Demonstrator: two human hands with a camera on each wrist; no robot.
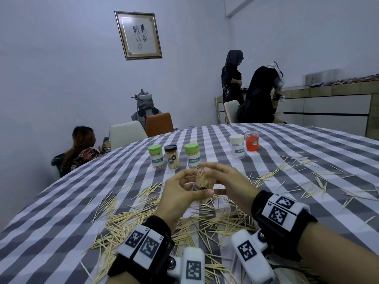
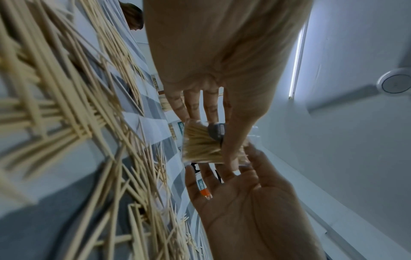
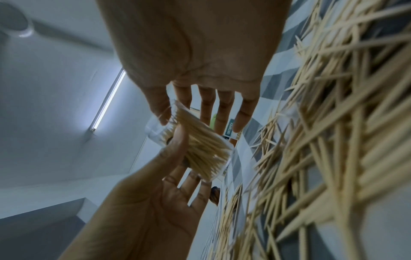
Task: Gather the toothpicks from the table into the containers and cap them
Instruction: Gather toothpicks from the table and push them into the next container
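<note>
Head view: nearest the wearer, loose toothpicks [image 1: 141, 218] lie in a thick scatter on the grey-and-white checked tablecloth [image 1: 61, 201], under and around both wrists, with thinner strays spreading off to the right. Just above that heap, the left hand [image 1: 180, 193] grips a clear container [image 1: 202, 181] stuffed with toothpicks, thumb across its near side and fingers curled round the far side; the container is off the table and tilted. The right hand [image 1: 229, 181] sits at the container's open end, its thumb touching the rim and its other fingers nearly straight and spread behind it, so it holds nothing firmly. The left wrist view shows a small dark label on the container [image 2: 206, 146] beside the left thumb. The right wrist view shows the bundle fanning out inside the clear wall [image 3: 200, 146]. Farther back stand five capped containers: a green-lidded one [image 1: 156, 156], a black-lidded one [image 1: 171, 156] and a second green-lidded one [image 1: 192, 155] close together, then a white one [image 1: 237, 146] and an orange one [image 1: 252, 141] side by side to the right. Beyond the table are chairs, people and a framed picture [image 1: 138, 34] on the wall
</note>
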